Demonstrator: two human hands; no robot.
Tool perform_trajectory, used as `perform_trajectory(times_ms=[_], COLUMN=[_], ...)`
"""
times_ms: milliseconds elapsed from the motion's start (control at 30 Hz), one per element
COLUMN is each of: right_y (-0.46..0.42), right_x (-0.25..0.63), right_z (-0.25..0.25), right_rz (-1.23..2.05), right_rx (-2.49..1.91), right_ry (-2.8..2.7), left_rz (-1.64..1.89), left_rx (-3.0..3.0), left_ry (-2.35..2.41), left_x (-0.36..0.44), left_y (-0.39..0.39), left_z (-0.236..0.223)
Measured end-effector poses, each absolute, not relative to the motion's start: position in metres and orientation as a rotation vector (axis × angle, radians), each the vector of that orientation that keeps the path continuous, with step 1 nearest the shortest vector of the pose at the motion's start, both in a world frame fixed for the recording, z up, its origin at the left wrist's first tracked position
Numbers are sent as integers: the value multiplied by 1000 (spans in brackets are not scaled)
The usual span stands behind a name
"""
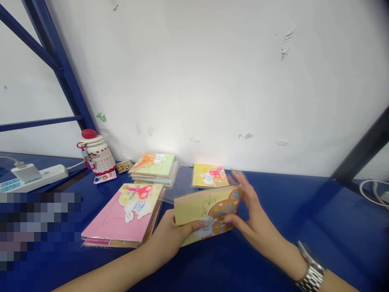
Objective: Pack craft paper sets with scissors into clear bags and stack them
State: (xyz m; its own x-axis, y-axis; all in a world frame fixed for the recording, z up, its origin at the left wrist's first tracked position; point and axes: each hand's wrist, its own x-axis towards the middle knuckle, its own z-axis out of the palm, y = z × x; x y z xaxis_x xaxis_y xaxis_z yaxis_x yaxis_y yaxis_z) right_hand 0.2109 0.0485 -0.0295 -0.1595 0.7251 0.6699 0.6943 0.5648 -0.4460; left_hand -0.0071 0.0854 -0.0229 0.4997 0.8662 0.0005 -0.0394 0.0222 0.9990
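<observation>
My left hand (pixel 168 239) and my right hand (pixel 253 211) hold a yellow and orange craft paper pack (pixel 206 213) tilted above the blue table top (pixel 273 211). My left thumb lies across its lower edge, and my right fingers wrap its orange end. Left of my left hand lies a pink pack with a red scissors print (pixel 121 215). Farther back are a stack of green-topped packs (pixel 153 166) and a yellow pack (pixel 209 176). Between them lies a clear plastic sleeve (pixel 182 182).
A red-capped, polka-dot bottle (pixel 99 156) stands at the back left with a small pink card (pixel 105 177) and a gold packet (pixel 124 166). Farther left are a white power strip (pixel 39 177) and a charger. Blue metal shelf posts (pixel 63 69) stand against the white wall.
</observation>
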Motion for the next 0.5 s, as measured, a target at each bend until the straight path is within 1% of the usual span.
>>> perform_trajectory(times_ms=[133, 200, 267, 333, 367, 500], right_y=[45, 43, 42, 42, 42, 43], right_x=[206, 199, 192, 188, 188, 202], right_z=[-31, -34, -39, -45, -48, -50], right_rz=[-419, -672, -834, -849, -792, -396], right_rx=[-1010, -928, -958, -1017, -1024, -1009], right_ry=[-2131, -2271, -2307, -2301, -2306, -2112], left_rz=[946, 946, 918, 894, 873, 674], left_rx=[1018, 889, 857, 896, 926, 1112], left_ry=[756, 704, 672, 662, 658, 513], left_x=[-10, -11, -11, -10, -11, -20], left_y=[87, 87, 85, 81, 79, 81], left_z=[-15, -11, -9, -8, -8, -1])
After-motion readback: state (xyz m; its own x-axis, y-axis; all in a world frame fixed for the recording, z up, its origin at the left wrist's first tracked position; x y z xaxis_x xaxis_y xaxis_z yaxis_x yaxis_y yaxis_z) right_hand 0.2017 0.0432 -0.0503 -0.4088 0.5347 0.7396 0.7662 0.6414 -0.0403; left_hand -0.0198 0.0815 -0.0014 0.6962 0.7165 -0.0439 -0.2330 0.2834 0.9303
